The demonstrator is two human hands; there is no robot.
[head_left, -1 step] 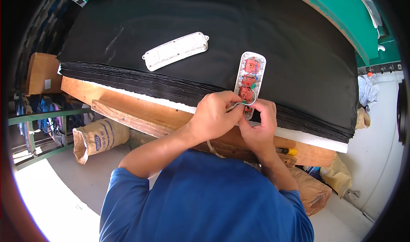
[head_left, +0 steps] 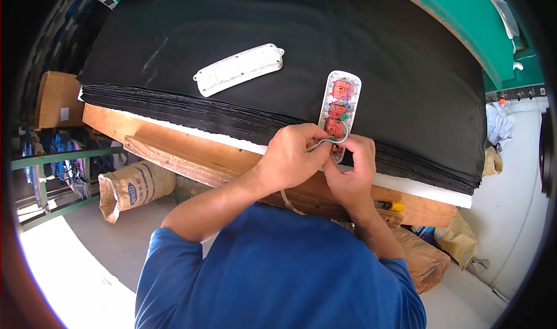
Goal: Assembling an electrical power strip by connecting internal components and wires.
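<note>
An opened power strip (head_left: 343, 90) lies face down near the front edge of the black sheets, its long white shell showing red inner parts and thin blue and green wires. My left hand (head_left: 293, 155) pinches a pale cable (head_left: 347, 133) at the strip's lower end; the cable loops out past the right rim. Thumb and forefinger of my right hand (head_left: 354, 169) close around that same lower end, and the fingertips of both hands nearly meet. What exactly lies under them is partly hidden. Farther left rests a white back cover (head_left: 239, 69), apart from both hands.
A thick stack of black sheets (head_left: 406, 68) covers the wooden table (head_left: 168, 146). A yellow-handled tool (head_left: 395, 206) lies beside my right forearm. Paper sacks (head_left: 139, 190) stand below the table, with a cardboard box (head_left: 58, 100) at left. A green frame (head_left: 458, 21) curves along the far right.
</note>
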